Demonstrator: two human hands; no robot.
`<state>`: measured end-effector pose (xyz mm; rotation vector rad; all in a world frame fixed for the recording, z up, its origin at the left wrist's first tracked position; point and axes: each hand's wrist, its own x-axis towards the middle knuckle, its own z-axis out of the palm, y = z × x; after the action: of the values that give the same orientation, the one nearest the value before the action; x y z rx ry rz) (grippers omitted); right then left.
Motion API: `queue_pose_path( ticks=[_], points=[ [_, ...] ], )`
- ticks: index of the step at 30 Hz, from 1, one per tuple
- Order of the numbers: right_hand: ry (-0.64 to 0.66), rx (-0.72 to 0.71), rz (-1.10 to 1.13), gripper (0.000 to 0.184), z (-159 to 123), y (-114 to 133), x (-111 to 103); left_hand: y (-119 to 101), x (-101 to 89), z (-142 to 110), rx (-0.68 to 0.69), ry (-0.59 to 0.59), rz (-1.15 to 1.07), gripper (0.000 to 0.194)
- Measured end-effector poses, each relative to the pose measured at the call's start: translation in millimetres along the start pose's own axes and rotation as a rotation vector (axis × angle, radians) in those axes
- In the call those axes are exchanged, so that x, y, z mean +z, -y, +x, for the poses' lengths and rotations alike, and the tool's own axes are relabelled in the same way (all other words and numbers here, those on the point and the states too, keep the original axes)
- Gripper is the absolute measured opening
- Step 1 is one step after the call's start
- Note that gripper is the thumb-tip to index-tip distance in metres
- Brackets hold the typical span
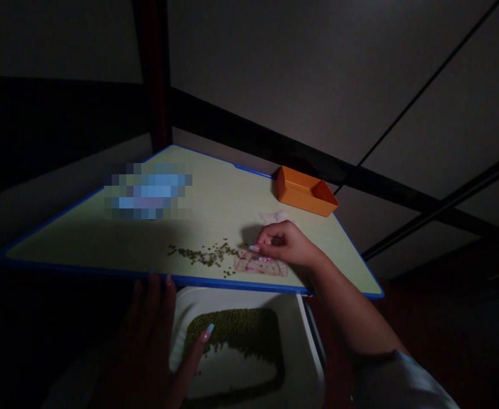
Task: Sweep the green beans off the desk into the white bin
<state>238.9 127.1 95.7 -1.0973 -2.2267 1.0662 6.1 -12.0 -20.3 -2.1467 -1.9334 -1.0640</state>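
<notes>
Over the table's right part, my right hand (287, 243) has its thumb and fingers pinched together; whatever they may hold is too small to make out. Under it lies a small clear patch with pinkish print (261, 267), partly covered by the hand. Green beans (207, 257), like mung beans, are scattered in a loose band to its left. My left hand (156, 335), dim in shadow, has its fingers stretched towards the table's front edge and its thumb apart. That thumb reaches over a white bin (311, 335) of the same green beans (249, 329).
An orange open box (304, 196) stands at the table's far right corner. A pale crumpled scrap (275, 216) lies behind my right hand. A blurred-out bluish patch (149, 192) covers something at left. The pale tabletop (215, 187) has a blue rim; a wall stands behind.
</notes>
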Motion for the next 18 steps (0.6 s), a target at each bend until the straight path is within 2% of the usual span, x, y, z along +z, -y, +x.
queue_pose_path(
  ticks=[5, 12, 18],
  points=[
    [0.005, 0.002, -0.007, 0.02, 1, 1, 3, -1, -1.6, 1, 0.008, 0.003, 0.011, 0.079],
    [-0.069, 0.015, -0.06, 0.022, 4, -4, 6, 0, -0.5, 1, 0.017, 0.017, -0.018, 0.08],
    [-0.041, -0.063, -0.124, 0.023, 6, -2, 11, 0, -2.4, 0, -0.027, 0.037, -0.035, 0.079]
  ],
)
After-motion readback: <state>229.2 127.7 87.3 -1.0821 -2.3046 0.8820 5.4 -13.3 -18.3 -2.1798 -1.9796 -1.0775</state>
